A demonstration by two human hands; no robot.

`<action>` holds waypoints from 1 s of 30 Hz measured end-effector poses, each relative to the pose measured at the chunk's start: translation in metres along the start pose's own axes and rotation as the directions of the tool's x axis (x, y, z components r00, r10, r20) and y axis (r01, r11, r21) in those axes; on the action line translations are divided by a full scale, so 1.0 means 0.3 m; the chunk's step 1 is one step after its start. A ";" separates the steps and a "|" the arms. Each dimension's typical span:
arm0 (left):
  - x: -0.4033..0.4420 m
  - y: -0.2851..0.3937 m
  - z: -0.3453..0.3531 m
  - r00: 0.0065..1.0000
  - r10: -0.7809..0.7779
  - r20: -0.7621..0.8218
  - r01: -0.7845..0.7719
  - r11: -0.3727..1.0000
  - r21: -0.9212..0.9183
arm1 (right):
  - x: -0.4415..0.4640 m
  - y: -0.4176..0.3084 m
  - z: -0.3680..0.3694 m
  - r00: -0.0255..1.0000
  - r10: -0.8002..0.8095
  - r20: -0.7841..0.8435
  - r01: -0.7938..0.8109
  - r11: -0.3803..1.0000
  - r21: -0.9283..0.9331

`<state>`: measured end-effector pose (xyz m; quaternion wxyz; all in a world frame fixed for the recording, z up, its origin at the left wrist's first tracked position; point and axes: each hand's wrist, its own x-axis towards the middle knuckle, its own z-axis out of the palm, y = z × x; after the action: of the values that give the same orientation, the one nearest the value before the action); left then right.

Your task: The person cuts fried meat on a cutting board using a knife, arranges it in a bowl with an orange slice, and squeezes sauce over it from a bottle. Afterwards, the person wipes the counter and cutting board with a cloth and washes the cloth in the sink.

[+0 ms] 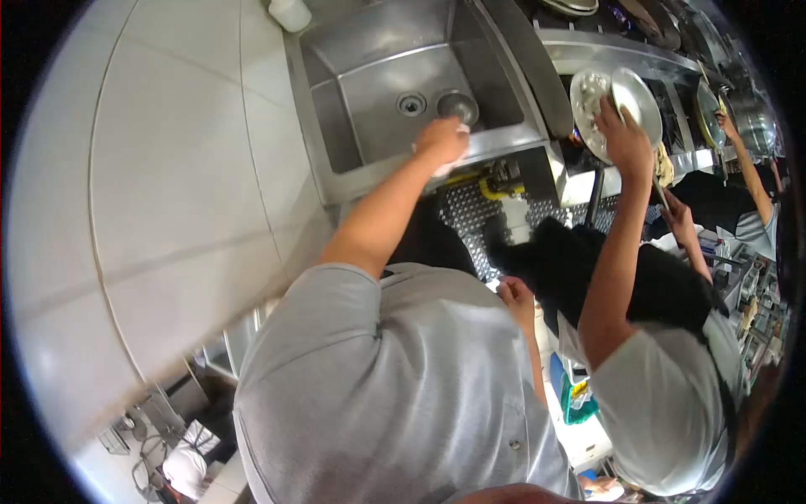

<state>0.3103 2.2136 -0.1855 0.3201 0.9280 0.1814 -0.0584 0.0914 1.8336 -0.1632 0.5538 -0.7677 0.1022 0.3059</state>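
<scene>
My left hand (442, 143) is closed on a white cloth (445, 168) at the front rim of the steel sink (403, 63). Just beyond my fingers, a round metal bowl-shaped piece (458, 106) lies in the basin, right of the drain (410, 104). Whether it has a handle is hidden. My right hand (517, 294) hangs beside my waist, its fingers curled together. What those fingers hold, if anything, I cannot make out.
To my right, a co-worker's hand (625, 139) is at a shiny round dish (636, 105) beside a pan (592, 109) over the stove. Another person's hand (727, 124) is near a farther pan (709, 113). A pale wall (168, 168) borders my left, and perforated matting (470, 223) covers the floor.
</scene>
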 end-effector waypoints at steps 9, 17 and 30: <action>0.640 -0.188 -0.268 0.978 0.065 0.197 0.161 0.364 -0.917 | 0.514 -0.844 0.347 0.930 -0.295 0.220 0.284 0.955 0.083; 0.784 -0.261 -0.727 0.957 0.150 -0.250 -0.220 0.934 -0.282 | 0.955 -1.431 0.620 0.884 -0.453 0.119 0.446 0.891 0.082; 0.835 -0.567 -1.094 0.776 -0.184 -0.604 -0.226 0.812 -0.538 | 1.471 -1.880 1.178 0.734 -0.537 0.416 0.677 0.530 -0.511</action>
<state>0.4765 2.6147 -0.0806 0.5096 0.7504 0.2759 0.3179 0.5945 2.4428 -0.0466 0.3407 -0.8565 -0.3399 0.1865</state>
